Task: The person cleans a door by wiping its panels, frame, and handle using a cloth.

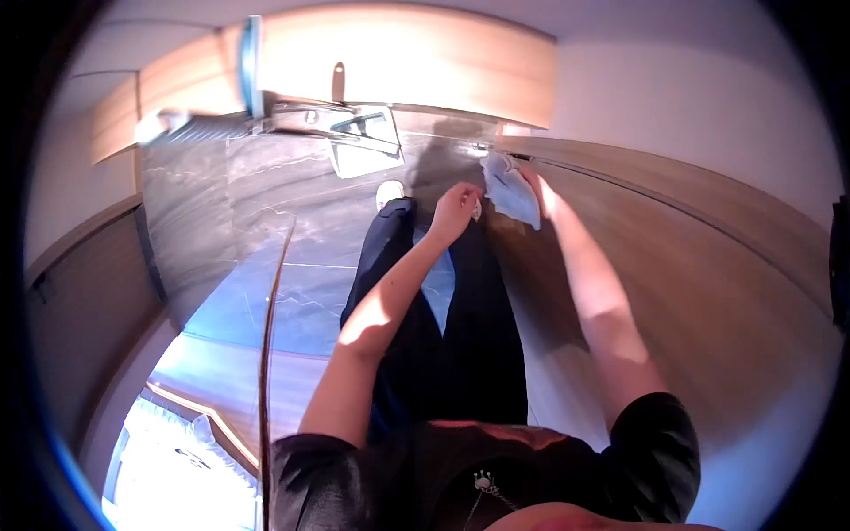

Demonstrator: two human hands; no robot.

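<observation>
A pale blue cloth (511,190) hangs crumpled from my right hand (537,184), whose fingers are closed on its right side. The cloth is in front of the near end of a long wooden panel. Just left of the cloth is my left hand (456,211), its fingers curled in. Whatever it may hold is hidden. Below the hands are my dark trousers (482,327), and a white shoe (390,192) shows at the end of one leg.
A white dustpan-like tray (367,159) with metal arms lies on the grey marbled floor (292,190). Left of it is a blue-edged tool (251,66) with a ribbed grey part. A light wood cabinet (407,57) stands ahead, and a wooden panel (673,265) runs along the right.
</observation>
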